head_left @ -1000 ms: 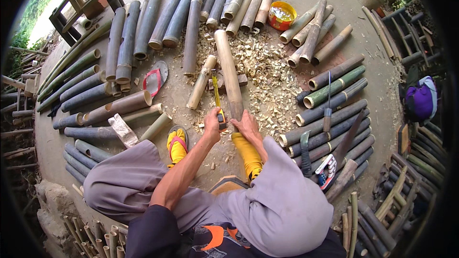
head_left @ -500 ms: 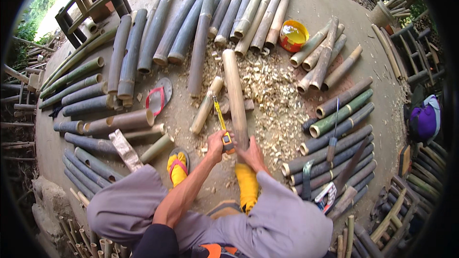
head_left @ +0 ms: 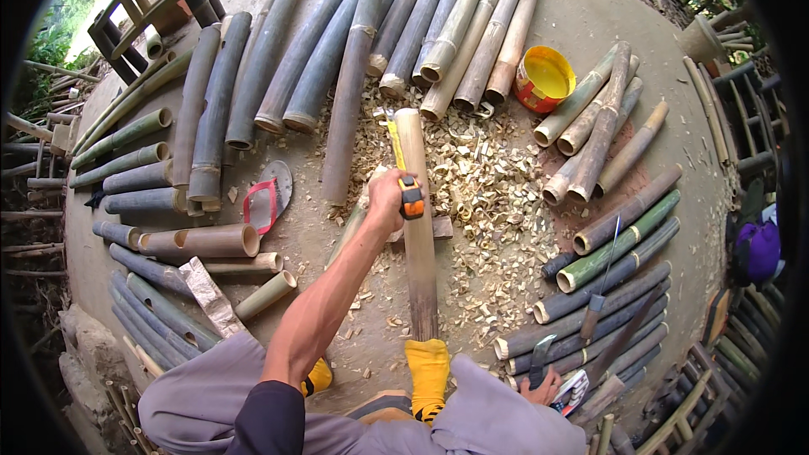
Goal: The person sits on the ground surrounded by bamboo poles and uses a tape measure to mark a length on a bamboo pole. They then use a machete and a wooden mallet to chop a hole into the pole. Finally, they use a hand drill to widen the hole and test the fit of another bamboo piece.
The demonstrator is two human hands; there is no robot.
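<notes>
My left hand [head_left: 393,200] is closed round a yellow-and-black tape measure [head_left: 411,197], its yellow blade drawn out along the upper part of a scraped bamboo pole [head_left: 419,244]. The pole leans over a small wooden block [head_left: 442,227], its near end at my yellow-socked foot [head_left: 430,366]. A shorter bamboo piece [head_left: 350,227] lies left of it, partly behind my left hand and forearm. At lower right, my right hand [head_left: 541,390] has its fingers curled at the dark handle of a curved-bladed knife [head_left: 542,351]. A saw with a red-and-white handle [head_left: 574,392] lies beside that hand.
Wood chips [head_left: 489,194] cover the ground around the pole. Rows of bamboo tubes [head_left: 337,50] lie at the back, left and right. A red-and-yellow tin [head_left: 544,80] stands at back right. A thin spike with a wooden handle [head_left: 593,317] and a loose sandal [head_left: 271,194] lie nearby.
My left hand has moved up along the pole with the tape measure, its blade now beside the pole's far end. My right hand has let go of the pole and moved right to the knife.
</notes>
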